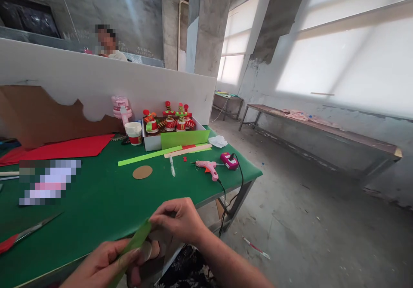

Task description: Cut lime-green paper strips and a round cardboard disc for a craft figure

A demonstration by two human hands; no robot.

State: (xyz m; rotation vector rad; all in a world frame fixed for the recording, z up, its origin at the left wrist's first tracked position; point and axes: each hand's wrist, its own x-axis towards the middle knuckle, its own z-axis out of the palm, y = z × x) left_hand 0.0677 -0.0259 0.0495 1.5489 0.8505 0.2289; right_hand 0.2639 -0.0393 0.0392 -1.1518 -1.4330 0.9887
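Observation:
A green strip (139, 236) slants upward at the front edge of the table. My left hand (108, 260) grips its lower part between thumb and fingers. At its upper end my right hand (177, 219) pinches the tip. Beyond the hands, on the green table (97, 193), lie a brown cardboard oval (142, 172), a long light green strip (150, 155) and a pink glue gun (208, 166). Red-handled scissors (30, 232) rest at the left, near my left hand.
A box (152, 142) of red and green figures stands at the back beside stacked paper cups (134, 133). A magenta power socket (229, 161) has a hanging black cable. Behind the white partition (180, 84) is another person (111, 45). Red sheets (71, 147) lie back left.

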